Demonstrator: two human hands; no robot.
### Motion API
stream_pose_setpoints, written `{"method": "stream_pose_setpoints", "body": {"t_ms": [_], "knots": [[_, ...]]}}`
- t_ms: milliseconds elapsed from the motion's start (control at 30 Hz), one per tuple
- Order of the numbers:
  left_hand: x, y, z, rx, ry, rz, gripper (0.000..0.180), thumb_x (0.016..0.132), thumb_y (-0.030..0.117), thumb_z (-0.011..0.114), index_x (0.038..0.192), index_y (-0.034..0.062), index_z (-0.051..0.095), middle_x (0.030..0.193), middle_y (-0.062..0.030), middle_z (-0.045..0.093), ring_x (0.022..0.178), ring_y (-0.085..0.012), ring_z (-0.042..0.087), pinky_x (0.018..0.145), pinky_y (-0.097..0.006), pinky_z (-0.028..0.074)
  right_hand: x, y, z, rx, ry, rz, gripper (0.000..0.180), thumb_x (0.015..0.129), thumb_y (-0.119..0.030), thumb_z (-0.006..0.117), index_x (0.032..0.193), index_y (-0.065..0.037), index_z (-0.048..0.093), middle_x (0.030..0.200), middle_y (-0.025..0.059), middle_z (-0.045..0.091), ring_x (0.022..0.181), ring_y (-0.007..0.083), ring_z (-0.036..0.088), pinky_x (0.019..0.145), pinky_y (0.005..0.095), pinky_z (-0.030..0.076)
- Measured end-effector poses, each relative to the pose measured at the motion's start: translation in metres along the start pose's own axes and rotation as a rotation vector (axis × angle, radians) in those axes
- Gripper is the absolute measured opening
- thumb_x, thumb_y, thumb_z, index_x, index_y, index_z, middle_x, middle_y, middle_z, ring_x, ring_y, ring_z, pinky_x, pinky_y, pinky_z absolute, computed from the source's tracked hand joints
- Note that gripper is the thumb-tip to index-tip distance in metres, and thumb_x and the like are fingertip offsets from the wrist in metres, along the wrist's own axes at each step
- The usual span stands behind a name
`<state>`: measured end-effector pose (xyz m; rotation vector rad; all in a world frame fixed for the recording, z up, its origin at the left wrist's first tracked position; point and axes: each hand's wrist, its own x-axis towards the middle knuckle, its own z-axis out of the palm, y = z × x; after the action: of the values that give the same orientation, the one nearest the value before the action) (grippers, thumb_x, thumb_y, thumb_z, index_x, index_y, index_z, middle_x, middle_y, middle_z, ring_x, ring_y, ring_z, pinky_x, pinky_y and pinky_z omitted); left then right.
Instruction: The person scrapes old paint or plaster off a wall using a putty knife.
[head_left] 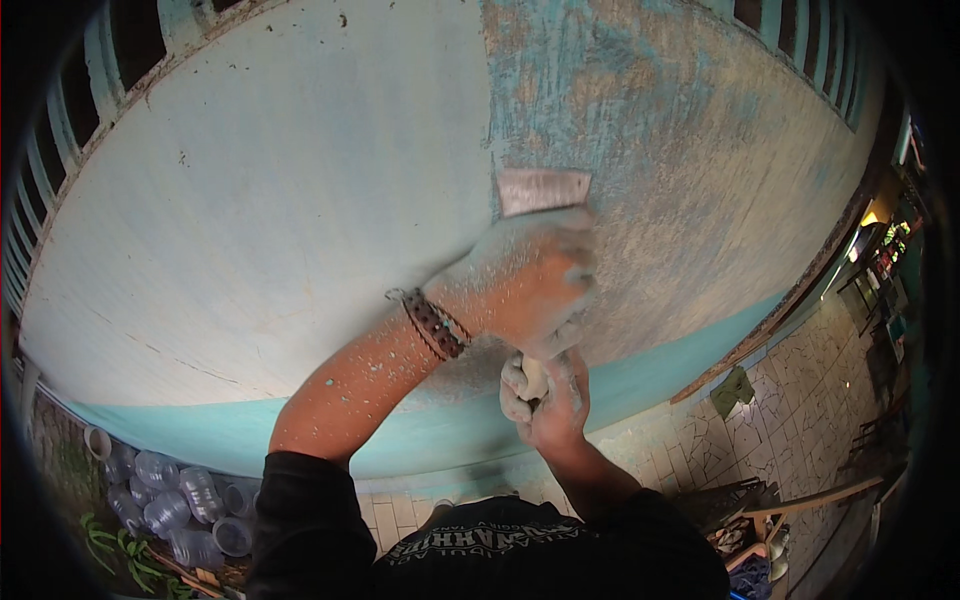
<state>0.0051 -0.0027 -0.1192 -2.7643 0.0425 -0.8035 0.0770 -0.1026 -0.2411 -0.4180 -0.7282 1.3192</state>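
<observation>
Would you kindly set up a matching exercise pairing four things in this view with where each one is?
Things:
1. scraper blade
2. left hand
3. right hand
4. clear plastic bottles

Places:
A. heaped on the ground at lower left
B. flat against the wall, at the edge of the scraped patch
C. gripping the tool's lower end, below the other hand
D. pressed just behind the blade, with a wristband

Pairs: 1-B, 2-D, 3-C, 4-A
</observation>
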Motion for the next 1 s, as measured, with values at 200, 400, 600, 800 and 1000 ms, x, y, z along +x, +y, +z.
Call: {"method": "stream_pose_setpoints", "body": {"t_ms": [200,400,600,800,1000], "knots": [[-0.001,-0.003,0.006,0.069,0.038,-0.013,0.026,0.048,0.027,0.061,0.054,0.0039,0.05,0.064,-0.0078,0.05,0.081,-0.0276,0.057,0.085,-0.039,0.049,0.003,-0.006,-0.008,0.01,-0.138,0.022,0.027,0.094,-0.026,0.049,0.108,-0.003,0.046,0.076,0.0076,0.048,0.056,0.0096,0.044,0.035,0.0216,0.031],[0.007,-0.004,-0.005,0.078,0.033,0.032,0.028,0.047,0.028,0.062,0.055,0.0042,0.05,0.065,-0.0071,0.05,0.081,-0.0279,0.057,0.084,-0.038,0.049,0.004,-0.013,-0.001,0.1,-0.067,0.05,0.025,0.094,-0.023,0.048,0.108,-0.003,0.046,0.068,0.0077,0.047,0.048,0.009,0.04,0.036,0.0215,0.03],[0.004,0.002,0.002,0.129,-0.042,-0.016,0.035,0.054,0.041,0.064,0.063,0.0076,0.064,0.069,-0.0062,0.058,0.082,-0.0222,0.057,0.094,-0.032,0.041,0.0,-0.017,-0.012,-0.005,-0.082,0.025,0.028,0.095,-0.023,0.047,0.114,-0.003,0.045,0.067,0.0073,0.046,0.048,0.0084,0.041,0.034,0.0209,0.029],[0.017,-0.001,-0.006,0.179,-0.075,-0.011,0.034,0.058,0.041,0.064,0.063,0.007,0.063,0.068,-0.0063,0.057,0.082,-0.0219,0.057,0.092,-0.033,0.042,0.006,-0.037,-0.006,0.044,-0.063,0.083,0.03,0.095,-0.023,0.047,0.117,-0.003,0.044,0.066,0.0062,0.046,0.05,0.0075,0.042,0.034,0.0196,0.029],[0.015,0.002,-0.001,0.191,-0.122,-0.101,0.037,0.06,0.043,0.065,0.062,0.0065,0.062,0.07,-0.0071,0.058,0.082,-0.0221,0.057,0.089,-0.036,0.043,0.008,-0.047,-0.016,-0.11,-0.117,0.072,0.032,0.095,-0.026,0.043,0.119,-0.007,0.042,0.064,0.0093,0.046,0.039,0.0102,0.036,0.032,0.0209,0.028]]}}
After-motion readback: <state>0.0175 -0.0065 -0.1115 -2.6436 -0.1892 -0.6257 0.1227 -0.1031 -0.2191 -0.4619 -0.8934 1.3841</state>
